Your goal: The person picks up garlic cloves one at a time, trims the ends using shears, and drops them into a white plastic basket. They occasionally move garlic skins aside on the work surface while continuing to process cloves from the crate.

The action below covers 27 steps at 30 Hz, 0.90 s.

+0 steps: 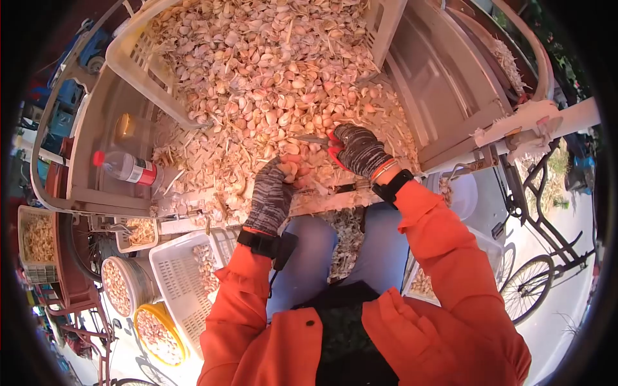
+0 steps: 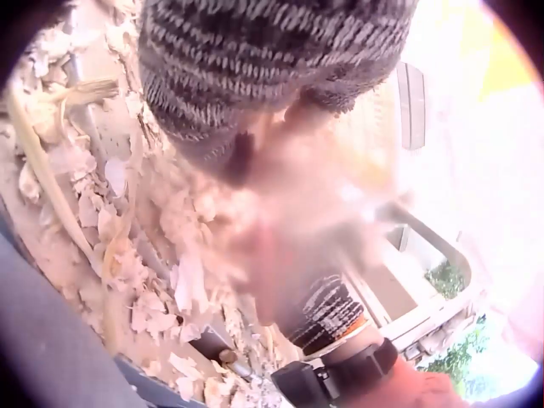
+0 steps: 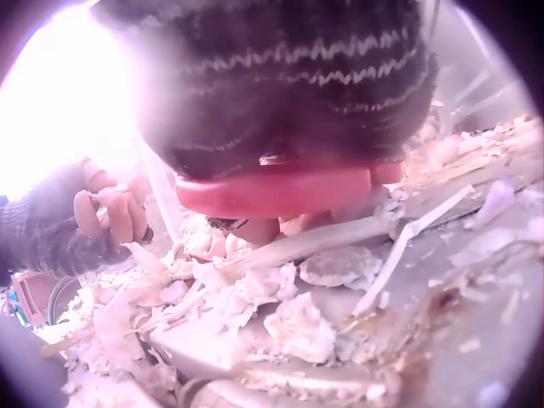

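Orange sleeves lead up from the lower frame to two grey knit gloves. Left hand (image 1: 273, 193), at centre, pinches a garlic piece (image 1: 291, 168) in curled fingers (image 3: 115, 212). Right hand (image 1: 359, 149), just right of it, grips red-handled scissors (image 1: 325, 143), blades pointing left. Beyond both, a garlic clove heap (image 1: 270, 83) fills the white crate (image 1: 132, 61) at upper centre.
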Tool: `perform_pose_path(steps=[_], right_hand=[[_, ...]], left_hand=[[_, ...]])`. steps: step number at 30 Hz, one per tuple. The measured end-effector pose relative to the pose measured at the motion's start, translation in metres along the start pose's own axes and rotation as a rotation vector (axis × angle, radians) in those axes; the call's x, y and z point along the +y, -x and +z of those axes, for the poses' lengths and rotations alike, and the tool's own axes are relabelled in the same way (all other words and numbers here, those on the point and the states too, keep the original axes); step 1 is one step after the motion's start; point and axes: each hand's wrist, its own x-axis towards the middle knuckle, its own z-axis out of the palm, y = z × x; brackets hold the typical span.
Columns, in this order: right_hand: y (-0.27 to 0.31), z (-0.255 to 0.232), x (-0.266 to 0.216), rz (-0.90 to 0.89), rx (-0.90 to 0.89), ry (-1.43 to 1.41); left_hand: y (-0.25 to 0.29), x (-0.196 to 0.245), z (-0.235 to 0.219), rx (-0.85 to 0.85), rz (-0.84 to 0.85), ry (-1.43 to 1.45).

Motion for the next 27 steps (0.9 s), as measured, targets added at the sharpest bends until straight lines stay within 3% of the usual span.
perform_pose_path(steps=[2,4,5,6,8,10,12,14,16,18,20,21,22,26,27], right_hand=[[-0.003,-0.006,-0.012,0.044,-0.019,0.457],[0.000,-0.013,-0.025,0.112,0.017,0.462],[0.001,-0.017,-0.031,0.187,0.059,0.461],[0.004,-0.018,-0.036,0.185,0.058,0.471],[0.010,-0.018,-0.043,-0.041,0.187,0.346],[0.012,-0.027,-0.090,0.079,-0.096,0.233],[0.001,-0.012,-0.055,-0.100,0.120,0.334],[-0.006,0.000,-0.027,-0.051,0.057,0.280],[-0.011,0.008,-0.023,0.003,-0.002,0.213],[-0.013,0.015,-0.024,-0.054,0.047,0.444],[-0.013,0.010,-0.030,0.033,-0.020,0.398],[-0.011,0.006,-0.031,0.037,0.049,0.385],[-0.010,0.002,-0.032,0.042,0.116,0.373],[0.001,-0.001,-0.017,0.065,0.075,0.128],[0.001,-0.005,-0.024,0.060,0.079,0.132]], left_hand=[[0.001,-0.012,-0.020,0.006,-0.008,0.085],[0.005,-0.015,0.000,-0.021,-0.090,0.170],[0.000,-0.014,0.011,0.089,-0.129,0.137],[-0.004,-0.017,0.014,0.084,-0.127,0.145],[-0.011,-0.026,0.018,0.033,-0.217,0.367],[-0.013,-0.033,0.022,0.023,-0.232,0.436],[-0.013,-0.031,0.023,0.107,-0.206,0.470],[-0.014,-0.028,0.015,0.201,-0.148,0.383],[-0.011,-0.015,0.004,0.058,-0.068,0.165],[-0.010,-0.011,0.006,0.097,-0.065,0.106],[-0.014,-0.006,0.012,0.103,-0.058,-0.100],[-0.018,-0.002,0.016,0.063,-0.033,-0.150],[-0.019,-0.001,0.020,0.058,-0.026,-0.144],[-0.023,-0.015,0.025,0.023,-0.152,0.048],[-0.021,-0.019,0.022,-0.114,-0.160,0.211]])
